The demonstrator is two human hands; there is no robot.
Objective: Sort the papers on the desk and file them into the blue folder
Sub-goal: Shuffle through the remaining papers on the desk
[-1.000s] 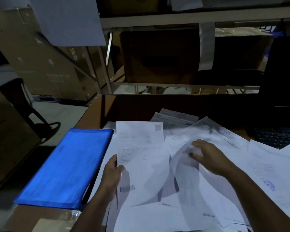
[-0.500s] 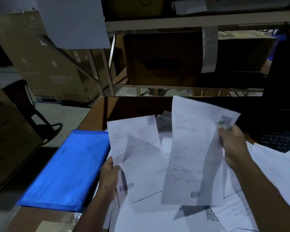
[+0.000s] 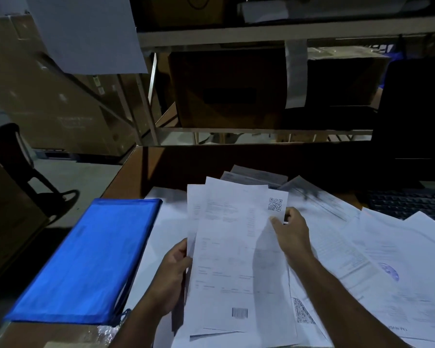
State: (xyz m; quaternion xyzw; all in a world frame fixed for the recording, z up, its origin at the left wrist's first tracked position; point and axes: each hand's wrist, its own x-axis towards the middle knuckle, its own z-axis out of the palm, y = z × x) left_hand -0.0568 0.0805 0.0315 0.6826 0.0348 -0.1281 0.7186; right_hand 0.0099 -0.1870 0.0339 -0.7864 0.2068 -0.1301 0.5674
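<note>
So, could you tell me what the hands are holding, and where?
A small stack of papers: left hand grips its left edge, right hand its upper right.

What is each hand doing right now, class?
Left hand: closed on the held sheets at their left edge.
Right hand: pinching the top sheet's upper right corner.

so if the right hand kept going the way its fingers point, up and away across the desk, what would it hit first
Probably the loose papers fanned out just beyond the right hand, which grips the held sheets by their right edge near the QR code. Depth is unclear; it may pass above them.
</note>
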